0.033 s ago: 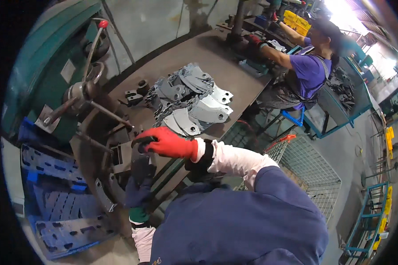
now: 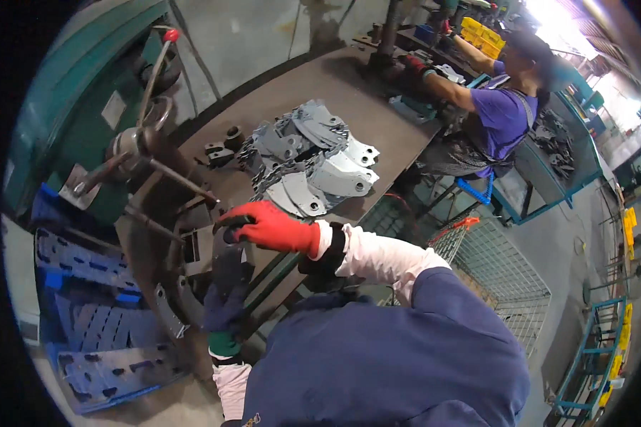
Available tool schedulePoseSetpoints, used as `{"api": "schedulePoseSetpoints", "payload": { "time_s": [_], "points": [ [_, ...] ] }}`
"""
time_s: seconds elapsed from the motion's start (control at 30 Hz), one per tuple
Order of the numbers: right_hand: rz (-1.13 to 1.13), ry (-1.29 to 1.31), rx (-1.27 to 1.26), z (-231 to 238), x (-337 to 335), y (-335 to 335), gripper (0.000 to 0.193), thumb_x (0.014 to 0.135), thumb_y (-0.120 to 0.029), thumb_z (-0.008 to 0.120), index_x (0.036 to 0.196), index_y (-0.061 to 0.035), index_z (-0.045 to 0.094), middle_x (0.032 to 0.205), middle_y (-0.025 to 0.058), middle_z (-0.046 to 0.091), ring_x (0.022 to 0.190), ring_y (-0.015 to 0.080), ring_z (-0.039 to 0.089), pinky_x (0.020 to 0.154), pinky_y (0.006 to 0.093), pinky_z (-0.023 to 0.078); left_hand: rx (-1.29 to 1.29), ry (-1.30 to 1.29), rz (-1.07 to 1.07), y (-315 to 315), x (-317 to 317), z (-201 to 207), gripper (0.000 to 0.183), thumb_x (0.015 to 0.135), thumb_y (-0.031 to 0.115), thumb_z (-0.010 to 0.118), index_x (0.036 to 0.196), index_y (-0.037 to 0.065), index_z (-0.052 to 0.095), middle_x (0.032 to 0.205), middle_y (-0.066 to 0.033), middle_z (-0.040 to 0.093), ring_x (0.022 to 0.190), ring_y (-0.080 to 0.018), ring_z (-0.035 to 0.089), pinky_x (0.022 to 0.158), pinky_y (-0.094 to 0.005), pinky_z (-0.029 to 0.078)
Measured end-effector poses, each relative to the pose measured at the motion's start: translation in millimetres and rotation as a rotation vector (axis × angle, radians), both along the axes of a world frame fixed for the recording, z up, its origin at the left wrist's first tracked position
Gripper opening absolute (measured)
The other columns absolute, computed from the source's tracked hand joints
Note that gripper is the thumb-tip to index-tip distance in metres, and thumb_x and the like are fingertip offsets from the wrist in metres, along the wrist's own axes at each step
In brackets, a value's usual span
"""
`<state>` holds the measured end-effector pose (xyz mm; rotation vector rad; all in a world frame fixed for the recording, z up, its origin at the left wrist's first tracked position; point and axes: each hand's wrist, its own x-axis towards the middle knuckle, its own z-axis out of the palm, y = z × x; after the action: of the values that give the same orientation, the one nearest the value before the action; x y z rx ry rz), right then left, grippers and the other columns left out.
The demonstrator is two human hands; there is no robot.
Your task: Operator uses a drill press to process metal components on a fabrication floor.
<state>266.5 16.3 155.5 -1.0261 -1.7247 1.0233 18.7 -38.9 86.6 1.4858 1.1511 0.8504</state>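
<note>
My right hand (image 2: 281, 228), in a red glove with dark fingertips, reaches left across the table's near edge. Its fingers are curled at the upper end of a dark, flat shape (image 2: 229, 265); what lies between them is hidden. My left hand (image 2: 222, 312), in a dark glove with a green cuff, is below it at the same shape. Its fingers blend into the dark there and cannot be made out. Beyond my right hand a pile of grey curved metal plates with holes (image 2: 295, 193) lies on the table. Two similar curved plates (image 2: 169, 309) are left of my left hand.
A machine with a red-knobbed lever (image 2: 169, 35) and spoke handles (image 2: 185, 181) stands at left. Blue plastic pallets (image 2: 96, 324) are below it. A wire basket (image 2: 502, 270) stands at right. Farther off, a co-worker in purple (image 2: 502, 121) works at the brown table (image 2: 285, 82).
The surroundings have shifted very slightly in the picture. Both hands keep almost the same place and pose.
</note>
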Motion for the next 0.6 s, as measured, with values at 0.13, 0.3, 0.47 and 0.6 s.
{"api": "schedulePoseSetpoints", "payload": {
  "time_s": [0.13,0.3,0.47,0.6],
  "points": [
    [0.055,0.148,-0.099,-0.6,-23.7,6.5,0.032,0.075,-0.015,0.059,0.106,-0.0034,0.060,0.074,0.0098,0.061,0.056,0.0168,0.054,0.055,0.0312,0.045,-0.245,-0.457,0.057,-23.1,6.2,12.0,0.053,0.072,0.014,0.065,0.121,0.002,0.047,0.103,-0.0085,0.060,0.089,-0.0192,0.059,0.076,-0.0297,0.048],
    [-0.032,0.021,0.013,-6.7,-27.8,32.4,0.041,0.081,-0.024,0.057,0.115,-0.0009,0.054,0.104,0.0185,0.061,0.093,0.0296,0.060,0.082,0.0345,0.046,-0.214,-0.548,0.019,-24.2,-11.3,-15.2,0.043,0.078,0.016,0.060,0.116,-0.003,0.052,0.104,-0.0091,0.060,0.093,-0.0192,0.059,0.079,-0.0331,0.049],
    [0.297,0.343,-0.096,82.6,-30.9,50.9,0.038,0.089,-0.027,0.048,0.116,-0.0002,0.051,0.104,0.0125,0.060,0.088,0.0191,0.060,0.080,0.0299,0.048,0.128,0.416,0.095,-24.5,-39.9,-66.3,0.041,0.078,0.019,0.060,0.117,0.010,0.055,0.108,-0.0174,0.058,0.093,-0.0269,0.060,0.079,-0.0364,0.049],
    [0.778,0.789,-0.550,139.3,-41.5,54.3,0.049,0.087,-0.037,0.053,0.120,-0.0010,0.046,0.111,0.0110,0.057,0.094,0.0211,0.059,0.084,0.0315,0.048,0.004,0.583,0.211,-20.6,-32.5,-47.8,0.049,0.072,0.019,0.066,0.120,0.021,0.054,0.104,-0.0235,0.057,0.089,-0.0341,0.059,0.074,-0.0373,0.050]
  ]
}}
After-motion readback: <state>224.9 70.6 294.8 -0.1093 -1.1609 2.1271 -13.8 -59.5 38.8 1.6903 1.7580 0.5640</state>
